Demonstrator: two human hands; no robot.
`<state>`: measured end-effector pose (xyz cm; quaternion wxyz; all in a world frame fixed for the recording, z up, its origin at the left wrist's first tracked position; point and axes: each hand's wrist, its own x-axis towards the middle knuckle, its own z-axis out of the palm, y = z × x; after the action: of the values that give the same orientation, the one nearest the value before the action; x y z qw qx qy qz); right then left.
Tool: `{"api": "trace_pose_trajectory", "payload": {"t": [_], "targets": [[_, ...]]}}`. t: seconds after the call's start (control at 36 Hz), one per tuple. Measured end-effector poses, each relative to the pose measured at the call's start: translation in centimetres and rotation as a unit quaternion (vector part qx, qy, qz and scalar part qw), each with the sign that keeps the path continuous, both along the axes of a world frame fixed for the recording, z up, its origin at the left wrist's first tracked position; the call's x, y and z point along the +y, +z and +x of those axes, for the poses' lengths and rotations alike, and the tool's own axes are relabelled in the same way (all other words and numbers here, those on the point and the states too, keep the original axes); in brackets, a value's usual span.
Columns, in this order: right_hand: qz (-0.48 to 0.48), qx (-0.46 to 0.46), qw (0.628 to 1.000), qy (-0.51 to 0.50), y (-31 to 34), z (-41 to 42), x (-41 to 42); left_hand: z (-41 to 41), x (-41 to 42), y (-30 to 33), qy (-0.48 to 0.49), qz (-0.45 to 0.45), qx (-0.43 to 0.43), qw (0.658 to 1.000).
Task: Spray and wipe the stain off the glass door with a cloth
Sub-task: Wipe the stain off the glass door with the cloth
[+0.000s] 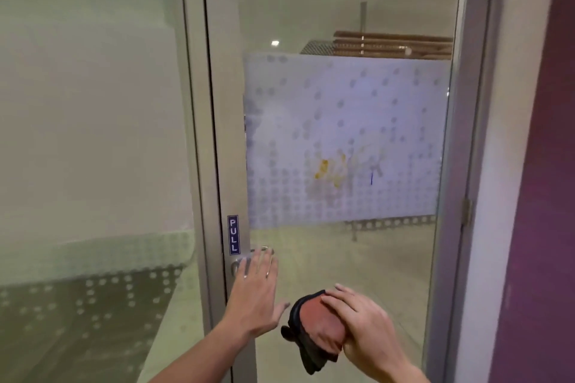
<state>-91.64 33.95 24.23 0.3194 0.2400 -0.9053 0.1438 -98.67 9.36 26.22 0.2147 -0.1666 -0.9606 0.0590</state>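
On the frosted, dotted panel of the grey-framed glass door [342,25], a smeared yellow-brown stain [329,169] sits above both hands. Left hand [256,292] lies flat, fingers spread, over the metal lever handle [263,250]. Right hand [364,326] grips a bunched red-and-dark cloth [314,329] below the panel.

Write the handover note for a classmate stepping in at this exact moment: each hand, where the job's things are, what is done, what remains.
Left hand: open, fingers straight, at the door handle.
Right hand: holds the bunched cloth low in front of the glass door.
Stain: yellow-orange smears on the frosted dotted panel, well above the cloth, with a small blue mark beside it.
Done: not visibly wiped. No spray bottle in view.
Left: spray, wipe the stain off.
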Motion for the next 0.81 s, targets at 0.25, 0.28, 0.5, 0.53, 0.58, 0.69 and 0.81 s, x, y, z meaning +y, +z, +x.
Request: {"api": "trace_pose_trajectory", "payload": {"t": [0.25, 0.28, 0.5, 0.53, 0.58, 0.69, 0.81], "targets": [[-0.109, -0.033, 0.993, -0.033, 0.8, -6.9, 5.2, -8.3, 3.5, 3.5, 0.005, -0.03, 0.039, 0.999], [-0.115, -0.035, 0.992, -0.037, 0.9, -7.8, 5.9, -9.4, 3.9, 3.9, 0.003, -0.029, 0.036, 0.999], [-0.169, -0.028, 0.982, -0.084, 3.6, -14.6, 11.8, -16.6, 7.2, 7.9, 0.02, -0.04, 0.09, 0.995], [-0.181, -0.032, 0.979, -0.087, 4.0, -15.5, 12.6, -17.4, 7.6, 8.4, 0.025, -0.044, 0.098, 0.994], [-0.214, -0.041, 0.972, -0.092, 5.0, -17.2, 14.2, -18.9, 8.3, 9.4, 0.037, -0.046, 0.107, 0.992], [-0.315, -0.029, 0.945, -0.086, 7.6, -20.5, 17.1, -21.5, 9.9, 11.5, 0.053, -0.044, 0.133, 0.989], [-0.424, -0.042, 0.899, -0.102, 10.9, -24.7, 19.5, -23.9, 10.7, 13.8, 0.047, -0.052, 0.18, 0.981]]}}
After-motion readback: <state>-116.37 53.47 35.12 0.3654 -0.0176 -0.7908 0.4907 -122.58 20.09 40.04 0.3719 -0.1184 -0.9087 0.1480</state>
